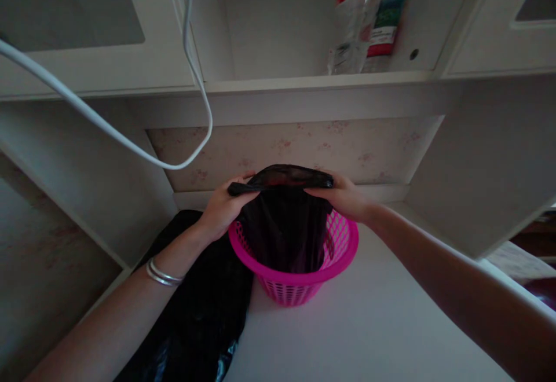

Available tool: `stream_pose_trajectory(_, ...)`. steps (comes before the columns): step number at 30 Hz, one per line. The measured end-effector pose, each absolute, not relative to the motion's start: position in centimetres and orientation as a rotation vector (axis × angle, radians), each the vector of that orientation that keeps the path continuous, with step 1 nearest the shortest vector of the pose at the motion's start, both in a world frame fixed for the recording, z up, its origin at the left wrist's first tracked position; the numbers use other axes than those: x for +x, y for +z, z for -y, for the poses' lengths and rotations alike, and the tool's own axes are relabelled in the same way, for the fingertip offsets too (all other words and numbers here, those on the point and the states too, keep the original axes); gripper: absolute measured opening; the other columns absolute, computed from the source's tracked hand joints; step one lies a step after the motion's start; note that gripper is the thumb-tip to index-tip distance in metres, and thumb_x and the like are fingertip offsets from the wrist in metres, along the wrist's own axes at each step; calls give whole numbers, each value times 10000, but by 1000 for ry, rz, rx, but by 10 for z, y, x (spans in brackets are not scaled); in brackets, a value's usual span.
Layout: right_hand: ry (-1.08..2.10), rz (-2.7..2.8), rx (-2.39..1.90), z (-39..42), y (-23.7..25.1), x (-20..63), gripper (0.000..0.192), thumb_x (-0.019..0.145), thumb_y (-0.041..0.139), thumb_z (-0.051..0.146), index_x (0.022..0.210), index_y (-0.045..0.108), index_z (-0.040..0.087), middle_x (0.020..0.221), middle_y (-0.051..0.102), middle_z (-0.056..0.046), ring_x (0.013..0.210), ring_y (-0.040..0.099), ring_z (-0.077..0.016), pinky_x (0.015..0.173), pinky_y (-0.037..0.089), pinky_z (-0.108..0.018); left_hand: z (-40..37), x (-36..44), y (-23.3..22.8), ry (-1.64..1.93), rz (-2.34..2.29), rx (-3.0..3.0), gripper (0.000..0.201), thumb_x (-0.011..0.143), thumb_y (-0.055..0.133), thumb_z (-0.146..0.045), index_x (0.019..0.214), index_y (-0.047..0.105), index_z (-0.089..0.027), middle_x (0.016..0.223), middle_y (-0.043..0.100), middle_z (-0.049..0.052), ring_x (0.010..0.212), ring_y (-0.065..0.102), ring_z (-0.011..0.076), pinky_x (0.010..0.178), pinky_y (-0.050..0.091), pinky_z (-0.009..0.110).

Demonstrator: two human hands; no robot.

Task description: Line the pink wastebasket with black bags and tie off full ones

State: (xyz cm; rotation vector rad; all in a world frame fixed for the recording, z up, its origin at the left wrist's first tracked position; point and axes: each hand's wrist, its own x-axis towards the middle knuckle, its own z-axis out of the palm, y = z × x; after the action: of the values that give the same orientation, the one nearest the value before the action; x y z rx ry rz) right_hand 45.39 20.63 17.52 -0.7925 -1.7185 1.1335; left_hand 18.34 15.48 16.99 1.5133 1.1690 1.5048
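Observation:
A black plastic garbage bag point(284, 231) hangs down into a pink perforated basket point(286, 276) that stands on the white surface. My left hand point(223, 205) grips the bag's edge at the left, thumb on top and fingers behind. At the opposite side my right hand point(341, 194) pinches the same edge between thumb and fingers. Both hands are above the far part of the basket's rim, with the top of the bag stretched between them. The bag's lower end is inside the basket, and part of the basket's inner wall shows at the right.
Another black plastic bag point(195, 307) lies left of the basket, under my left forearm. A white cable point(130, 147) loops down in front of the cabinet. On the shelf point(278, 85) above stand a clear bottle point(354, 29) and a green-and-red container point(386, 23).

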Motion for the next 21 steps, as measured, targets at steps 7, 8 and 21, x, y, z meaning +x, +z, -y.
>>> stream_pose_trajectory(7, 1022, 1776, -695, -184, 184, 429, 269, 748, 807, 381, 844, 627, 207, 753, 595, 46, 722, 538, -142, 701, 424, -300, -149, 211, 175, 1064, -981, 1738, 814, 686, 890, -310, 1415, 532, -253, 1206, 782, 87, 1007, 756, 260, 930, 568, 412)
stream_pose_trajectory(8, 1036, 1770, -669, -182, 184, 427, 273, 757, 804, 377, 879, 629, 207, 782, 612, 40, 745, 558, -145, 727, 441, -305, -149, 214, 174, 1003, -986, 1844, 749, 673, 893, -300, 1361, 606, -233, 1155, 794, 83, 981, 758, 270, 906, 573, 409)
stream_pose_trajectory(21, 898, 2413, -871, -198, 169, 432, 582, 618, 951, 455, 1140, 782, 259, 1080, 797, -26, 1056, 712, -290, 1010, 579, -461, -158, 242, 185, 1287, -1151, 1921, 251, 807, 695, -373, 956, 782, -191, 986, 816, 58, 980, 740, 296, 937, 555, 427)
